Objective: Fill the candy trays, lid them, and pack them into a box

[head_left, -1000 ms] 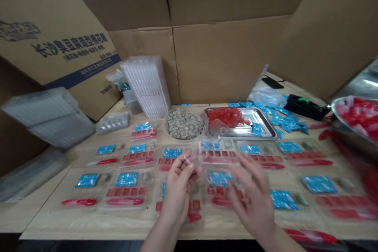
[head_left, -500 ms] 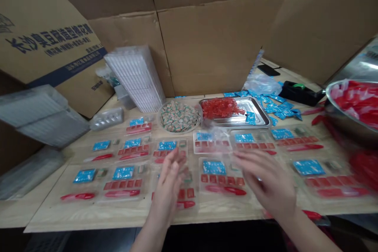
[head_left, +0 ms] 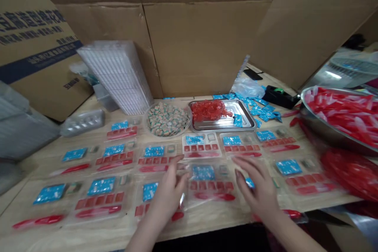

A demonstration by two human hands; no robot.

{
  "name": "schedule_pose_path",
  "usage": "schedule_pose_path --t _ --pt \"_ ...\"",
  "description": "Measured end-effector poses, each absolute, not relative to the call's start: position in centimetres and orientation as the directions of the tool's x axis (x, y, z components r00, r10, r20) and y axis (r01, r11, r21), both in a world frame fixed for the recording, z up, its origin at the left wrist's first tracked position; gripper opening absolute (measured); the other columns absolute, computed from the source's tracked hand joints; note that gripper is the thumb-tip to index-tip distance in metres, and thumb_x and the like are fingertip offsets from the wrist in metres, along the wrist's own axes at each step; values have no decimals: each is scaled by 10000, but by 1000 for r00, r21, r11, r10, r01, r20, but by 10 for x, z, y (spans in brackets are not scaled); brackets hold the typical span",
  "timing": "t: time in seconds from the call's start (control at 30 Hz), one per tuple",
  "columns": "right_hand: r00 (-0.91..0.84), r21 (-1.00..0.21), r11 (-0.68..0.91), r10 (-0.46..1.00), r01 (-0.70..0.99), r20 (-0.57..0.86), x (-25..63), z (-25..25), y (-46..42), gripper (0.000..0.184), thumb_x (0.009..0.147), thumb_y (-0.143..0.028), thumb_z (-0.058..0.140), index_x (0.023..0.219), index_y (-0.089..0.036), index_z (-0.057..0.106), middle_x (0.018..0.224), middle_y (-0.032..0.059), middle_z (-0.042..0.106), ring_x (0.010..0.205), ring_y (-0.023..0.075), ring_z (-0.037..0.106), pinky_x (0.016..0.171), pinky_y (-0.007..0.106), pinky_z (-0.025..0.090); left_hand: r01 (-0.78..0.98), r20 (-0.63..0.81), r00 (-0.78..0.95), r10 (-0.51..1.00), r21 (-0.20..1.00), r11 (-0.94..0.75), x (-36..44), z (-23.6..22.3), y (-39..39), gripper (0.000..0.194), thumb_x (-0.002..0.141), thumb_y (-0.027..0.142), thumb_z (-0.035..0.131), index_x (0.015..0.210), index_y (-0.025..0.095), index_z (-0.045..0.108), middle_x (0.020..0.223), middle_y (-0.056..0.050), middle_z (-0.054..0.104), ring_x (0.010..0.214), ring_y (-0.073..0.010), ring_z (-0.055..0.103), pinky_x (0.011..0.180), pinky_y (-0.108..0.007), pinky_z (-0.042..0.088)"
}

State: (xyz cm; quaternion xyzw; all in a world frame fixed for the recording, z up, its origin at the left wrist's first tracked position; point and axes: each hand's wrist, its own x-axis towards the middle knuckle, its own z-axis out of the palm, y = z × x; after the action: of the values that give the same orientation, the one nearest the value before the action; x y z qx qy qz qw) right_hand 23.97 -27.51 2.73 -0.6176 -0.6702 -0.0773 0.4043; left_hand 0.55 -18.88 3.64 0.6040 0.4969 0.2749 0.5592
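two hands blurred | left hand, right hand: fingers parted | filled tray partly hidden

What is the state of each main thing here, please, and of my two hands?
Left hand: fingers parted, hold unclear.
Right hand: fingers bent, hold unclear.
White tray: filled, lying flat.
Tall tray stack: nested, leaning.
Round tub: heaped with small pieces.
Metal tray: partly filled.
Blue packets: loose, scattered.
Steel bowl: heaped with red items.
Black dispenser: upright.
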Motion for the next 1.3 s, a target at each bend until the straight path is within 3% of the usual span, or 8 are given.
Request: schedule_pose_path --t 0.17,0.37,0.5,0.67,0.87,1.03,1.2,1.3 --pt "176 -348 -42 915 937 364 305 26 -168 275 888 -266 446 1057 -144 625 1018 121 604 987 231 552 884 361 438 604 185 324 928 714 -354 17 28 -198 466 807 211 532 1267 271 479 1335 -112 474 1216 -309 452 979 -485 370" --pt "261 -236 -219 951 947 167 317 27 -58 404 909 -340 412 1194 -84 540 1158 213 558 1069 298 515 896 420 396 576 295 653 698 405 -710 28 -18 -236 438 774 224 591 1203 295 542 1356 -103 490 1209 -342 471 929 -487 412" --pt "213 -183 -187 967 965 137 285 10 -72 371 897 -312 423 1143 -73 564 1173 240 545 1088 329 497 868 450 399 616 364 623 693 318 -721 29 -37 -241 393 746 235 610 1136 276 579 1351 -102 498 1224 -333 460 981 -484 368" --pt "32 -170 -11 992 985 118 299 18 -98 311 856 -294 507 1139 -199 593 1205 93 574 1117 219 492 941 331 367 526 500 688 526 157 -836 26 -38 -231 265 812 361 533 1041 265 625 1294 -51 557 1203 -261 488 979 -387 393" --pt "180 -165 -161 977 973 110 372 32 -66 178 777 -195 547 874 -119 677 913 147 675 980 293 560 884 418 373 540 515 646 563 213 -814 26 -29 -237 214 869 306 485 1008 270 644 1241 18 595 1234 -211 454 1093 -361 253" --pt "175 -287 -135 977 948 118 358 32 -78 217 812 -240 513 904 -114 664 919 134 686 912 246 602 797 353 437 549 460 638 617 291 -784 19 0 -243 233 871 240 498 1068 254 622 1162 1 641 1162 -220 518 1020 -378 374" --pt "13 -819 19 999 573 32 283 56 -159 310 855 -361 478 1071 -173 596 916 56 700 762 158 647 655 277 505 463 228 419 879 779 -423 34 36 -232 255 879 179 496 1115 245 566 1085 -55 642 1020 -180 598 872 -327 496" --pt "21 -931 35 999 364 46 235 67 -207 289 802 -295 552 1067 -185 594 918 63 694 812 173 654 665 284 523 164 103 282 954 974 -153 53 44 -218 254 851 205 545 1104 202 531 1051 -72 636 960 -172 625 840 -318 516"
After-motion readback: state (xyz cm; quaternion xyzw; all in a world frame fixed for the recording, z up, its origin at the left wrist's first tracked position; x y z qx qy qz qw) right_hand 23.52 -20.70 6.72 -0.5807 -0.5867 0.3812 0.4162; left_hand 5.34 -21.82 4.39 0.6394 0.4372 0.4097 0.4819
